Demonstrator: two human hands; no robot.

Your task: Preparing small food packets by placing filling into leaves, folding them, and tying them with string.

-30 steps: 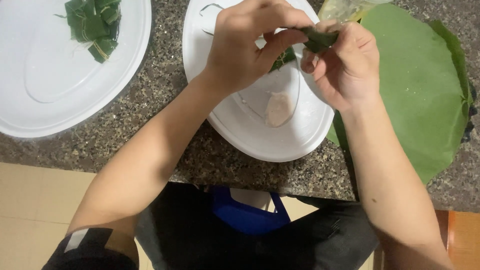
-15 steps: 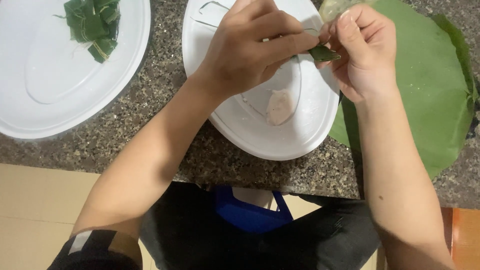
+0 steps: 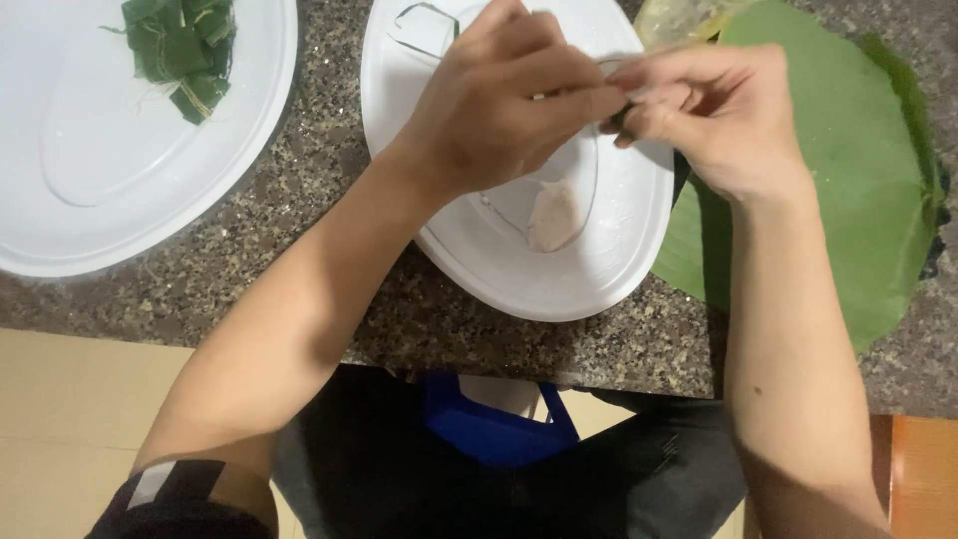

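Green leaf parcel (image 3: 621, 112), now almost hidden, sits pinched between our left hand (image 3: 499, 105) and right hand (image 3: 714, 120), both grips pressed together over the white plate (image 3: 599, 269); a second ago more leaf showed, so we judge the fold tightening. Finished parcels (image 3: 182, 45) lie well apart.

Between the two white plates a strip of bare speckled surface (image 3: 319, 250) runs toward twelve o'clock, where I could pass. At ten o'clock the left plate (image 3: 90, 200) carries a heap of green leaf pieces (image 3: 180, 50). At two o'clock the big green leaf (image 3: 848, 180) covers the surface beside the middle plate (image 3: 619, 260).
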